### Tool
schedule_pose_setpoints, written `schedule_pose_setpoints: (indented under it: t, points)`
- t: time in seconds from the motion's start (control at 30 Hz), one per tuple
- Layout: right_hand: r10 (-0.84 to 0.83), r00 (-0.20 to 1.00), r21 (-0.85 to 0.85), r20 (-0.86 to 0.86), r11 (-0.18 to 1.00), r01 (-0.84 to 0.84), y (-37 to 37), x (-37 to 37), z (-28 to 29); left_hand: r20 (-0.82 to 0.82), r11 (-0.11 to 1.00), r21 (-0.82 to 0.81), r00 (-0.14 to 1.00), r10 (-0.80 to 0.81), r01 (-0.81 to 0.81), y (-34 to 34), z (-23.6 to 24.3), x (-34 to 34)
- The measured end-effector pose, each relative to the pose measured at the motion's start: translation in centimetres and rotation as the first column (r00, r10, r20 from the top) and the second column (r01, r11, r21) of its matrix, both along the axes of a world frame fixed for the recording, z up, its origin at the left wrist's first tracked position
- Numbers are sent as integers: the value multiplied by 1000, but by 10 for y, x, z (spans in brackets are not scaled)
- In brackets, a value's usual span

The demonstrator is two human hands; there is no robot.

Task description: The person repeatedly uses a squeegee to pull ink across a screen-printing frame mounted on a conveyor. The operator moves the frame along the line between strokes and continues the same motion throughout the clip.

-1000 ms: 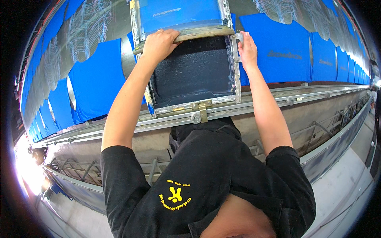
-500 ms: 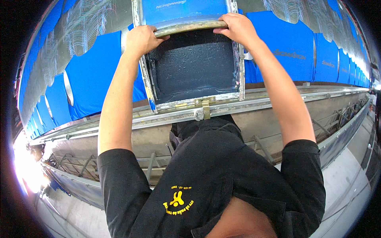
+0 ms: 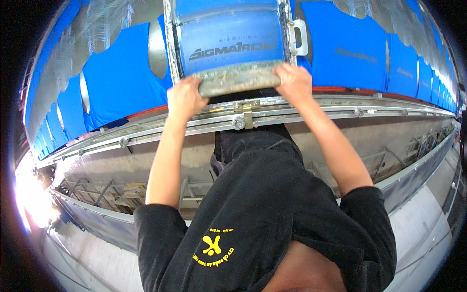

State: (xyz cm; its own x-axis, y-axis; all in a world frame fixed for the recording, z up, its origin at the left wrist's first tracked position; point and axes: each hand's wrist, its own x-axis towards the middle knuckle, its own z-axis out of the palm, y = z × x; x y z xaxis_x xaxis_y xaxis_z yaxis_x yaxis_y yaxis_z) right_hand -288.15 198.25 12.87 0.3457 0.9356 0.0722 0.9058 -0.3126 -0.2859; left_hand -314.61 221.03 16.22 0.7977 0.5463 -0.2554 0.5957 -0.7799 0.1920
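Observation:
A wide squeegee (image 3: 239,79) spans the inside of a screen printing frame (image 3: 173,53), near its closest end. Its left end is in my left hand (image 3: 187,99), fingers wrapped round it. My right hand (image 3: 295,82) grips the other end; both hands are slightly blurred. Beyond the squeegee the mesh (image 3: 228,41) looks blue, with dark lettering showing. A narrow strip of black ink (image 3: 243,96) shows between the squeegee and the frame's near edge. A brass-coloured bracket (image 3: 248,114) at that edge meets the metal rail.
Blue cut fabric pieces (image 3: 121,73) lie along the long table on both sides, some with dark print. A metal rail (image 3: 331,110) with bolts runs along the near edge. A white handle (image 3: 301,38) sticks out right of the frame. Bright light glares at far left.
Both hands have drawn the squeegee toward me, from the frame's middle to its near end. Mesh that was covered in black ink now shows blue with lettering behind the squeegee.

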Motion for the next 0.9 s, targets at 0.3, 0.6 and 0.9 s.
schedule_pose_setpoints:
  t: [0.3, 0.6, 0.9]
  points:
    - [108, 987, 57, -116, 993, -102, 2, 8, 28, -195, 992, -95, 976, -99, 81, 14, 47, 14]
    - [19, 997, 182, 75, 983, -32, 146, 118, 36, -107, 985, 95, 985, -133, 143, 162, 39, 127]
    - [-97, 986, 54, 135, 994, 90, 170, 124, 3, -89, 994, 77, 993, -74, 81, 176, 14, 148]
